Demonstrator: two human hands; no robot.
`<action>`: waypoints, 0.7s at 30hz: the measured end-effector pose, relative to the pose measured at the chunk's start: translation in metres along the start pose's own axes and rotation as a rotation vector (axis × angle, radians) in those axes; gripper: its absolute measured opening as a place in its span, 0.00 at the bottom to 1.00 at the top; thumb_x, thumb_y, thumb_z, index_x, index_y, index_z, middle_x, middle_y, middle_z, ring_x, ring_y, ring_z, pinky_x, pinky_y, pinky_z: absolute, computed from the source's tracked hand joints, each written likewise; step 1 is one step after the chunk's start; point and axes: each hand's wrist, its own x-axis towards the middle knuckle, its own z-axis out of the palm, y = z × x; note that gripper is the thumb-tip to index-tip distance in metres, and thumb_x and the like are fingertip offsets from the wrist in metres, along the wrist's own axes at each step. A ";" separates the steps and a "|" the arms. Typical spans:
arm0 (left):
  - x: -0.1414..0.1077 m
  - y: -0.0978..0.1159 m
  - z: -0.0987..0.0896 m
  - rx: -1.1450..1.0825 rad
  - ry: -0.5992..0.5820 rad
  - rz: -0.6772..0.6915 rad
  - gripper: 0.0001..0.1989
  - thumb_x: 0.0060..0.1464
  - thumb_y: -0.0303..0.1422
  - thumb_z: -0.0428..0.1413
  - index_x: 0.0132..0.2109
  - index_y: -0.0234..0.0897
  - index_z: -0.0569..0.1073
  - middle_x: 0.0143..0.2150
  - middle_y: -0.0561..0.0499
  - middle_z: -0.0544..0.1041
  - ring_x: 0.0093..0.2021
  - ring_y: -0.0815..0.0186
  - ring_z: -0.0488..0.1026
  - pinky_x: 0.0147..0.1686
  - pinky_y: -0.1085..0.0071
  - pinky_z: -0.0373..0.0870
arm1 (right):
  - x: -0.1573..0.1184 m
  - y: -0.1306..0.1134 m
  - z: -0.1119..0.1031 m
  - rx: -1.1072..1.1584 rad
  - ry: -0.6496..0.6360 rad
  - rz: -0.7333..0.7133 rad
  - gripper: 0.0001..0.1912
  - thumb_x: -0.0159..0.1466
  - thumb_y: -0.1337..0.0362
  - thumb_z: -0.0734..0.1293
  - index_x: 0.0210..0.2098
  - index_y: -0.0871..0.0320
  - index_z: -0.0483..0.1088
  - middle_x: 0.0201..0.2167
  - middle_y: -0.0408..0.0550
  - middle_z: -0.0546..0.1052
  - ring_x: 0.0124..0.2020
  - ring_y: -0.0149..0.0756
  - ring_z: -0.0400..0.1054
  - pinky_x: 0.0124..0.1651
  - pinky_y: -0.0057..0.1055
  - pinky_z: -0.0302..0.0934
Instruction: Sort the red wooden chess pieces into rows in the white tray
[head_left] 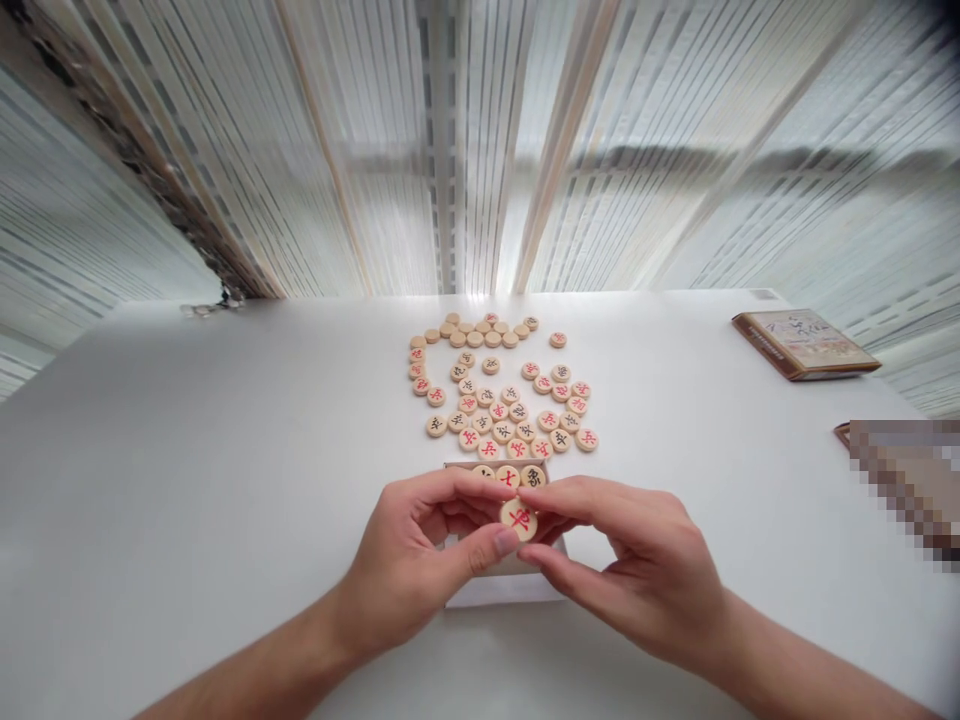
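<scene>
A round wooden xiangqi piece point(517, 519) with a red character is held up over a small open box point(505, 592). My left hand point(420, 545) grips it at the left, thumb on its lower edge and index finger at the top. From the other side, my right hand point(630, 560) has its thumb and index finger curled round the piece's right edge. Behind my fingers, a row of pieces lies in the far end of the box, among them one with a red character point(508, 478) and one with a black character point(533, 477). My hands hide much of the box.
Beyond the box, many loose xiangqi pieces point(499, 410) lie on the white table point(225, 480), some face down point(474, 339). A flat printed box point(806, 342) lies at the far right, with another, partly blurred box point(900, 485) nearer. Vertical blinds point(480, 150) hang behind the table.
</scene>
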 end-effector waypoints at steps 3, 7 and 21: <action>0.001 0.001 0.000 -0.025 -0.006 -0.007 0.08 0.59 0.29 0.70 0.46 0.33 0.85 0.38 0.44 0.87 0.38 0.63 0.85 0.40 0.71 0.85 | -0.002 0.000 0.001 0.000 0.009 0.028 0.16 0.65 0.72 0.76 0.51 0.53 0.79 0.35 0.45 0.86 0.30 0.34 0.81 0.37 0.27 0.79; 0.002 0.003 -0.001 -0.056 0.010 -0.024 0.04 0.60 0.29 0.69 0.41 0.32 0.84 0.33 0.47 0.86 0.30 0.70 0.81 0.34 0.77 0.83 | -0.004 0.000 0.002 -0.021 -0.018 0.046 0.17 0.66 0.73 0.74 0.53 0.54 0.77 0.36 0.45 0.87 0.32 0.34 0.82 0.40 0.27 0.80; 0.009 0.015 -0.020 0.372 0.216 0.269 0.11 0.68 0.33 0.60 0.36 0.34 0.83 0.32 0.49 0.83 0.34 0.67 0.80 0.38 0.74 0.78 | 0.002 0.004 -0.019 -0.072 0.192 0.175 0.16 0.67 0.71 0.75 0.53 0.53 0.77 0.43 0.49 0.82 0.38 0.35 0.76 0.42 0.31 0.75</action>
